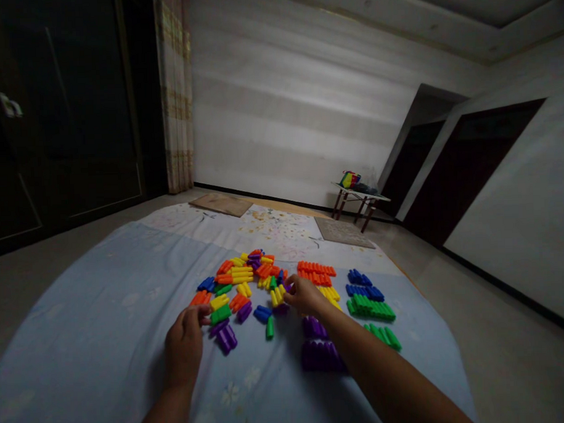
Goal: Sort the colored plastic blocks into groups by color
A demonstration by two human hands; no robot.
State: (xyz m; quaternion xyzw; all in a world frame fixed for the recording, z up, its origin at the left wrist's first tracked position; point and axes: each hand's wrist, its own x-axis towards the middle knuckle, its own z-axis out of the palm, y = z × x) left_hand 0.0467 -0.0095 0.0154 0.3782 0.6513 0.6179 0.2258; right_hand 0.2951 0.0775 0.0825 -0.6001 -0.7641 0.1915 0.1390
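Purple rows (323, 356) lie under the right forearm, which covers them partly. The right hand (303, 295) reaches across, fingers bent at the mixed pile (240, 274); the left hand (183, 344) rests beside green pieces (221, 314), fingers curled.

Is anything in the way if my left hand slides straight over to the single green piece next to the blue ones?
Yes. The purple pieces and a green clump lie between your left hand and the single green piece.
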